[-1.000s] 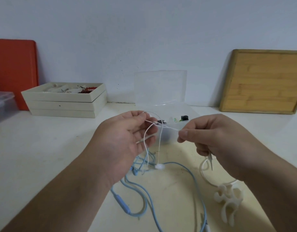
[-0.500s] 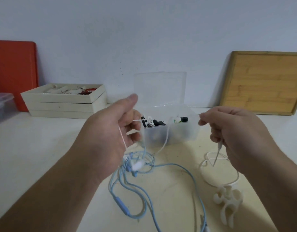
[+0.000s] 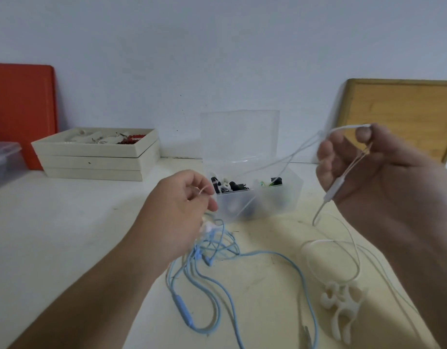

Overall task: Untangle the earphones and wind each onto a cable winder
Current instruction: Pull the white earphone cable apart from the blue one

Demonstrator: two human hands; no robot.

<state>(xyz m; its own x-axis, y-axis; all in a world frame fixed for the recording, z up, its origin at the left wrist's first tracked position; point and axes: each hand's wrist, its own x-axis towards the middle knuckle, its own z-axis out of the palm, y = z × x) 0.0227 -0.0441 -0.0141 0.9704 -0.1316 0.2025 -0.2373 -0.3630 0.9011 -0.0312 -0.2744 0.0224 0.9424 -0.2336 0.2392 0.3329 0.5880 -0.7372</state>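
Note:
A thin white earphone cable (image 3: 288, 157) stretches in the air between my two hands. My left hand (image 3: 178, 210) pinches one end just above the table, with white earbuds hanging under it. Raised at the right, my right hand (image 3: 363, 167) grips the cable and its white inline remote (image 3: 334, 188); more white cable loops down to the table (image 3: 328, 244). A light blue earphone (image 3: 217, 270) lies tangled on the table below my left hand, its blue remote (image 3: 183, 313) nearer me. A white cable winder (image 3: 340, 306) lies at the lower right.
An open clear plastic box (image 3: 242, 147) with small black and white parts stands behind the hands. Stacked cream trays (image 3: 96, 159) sit at back left beside a red board (image 3: 20, 109) and a clear bin (image 3: 3, 162). A wooden board (image 3: 403, 114) leans on the wall at right.
My hands have pulled apart: the right hand rose up and to the right with the white cable and remote, the left hand dropped lower. The white cable now stretches out between them.

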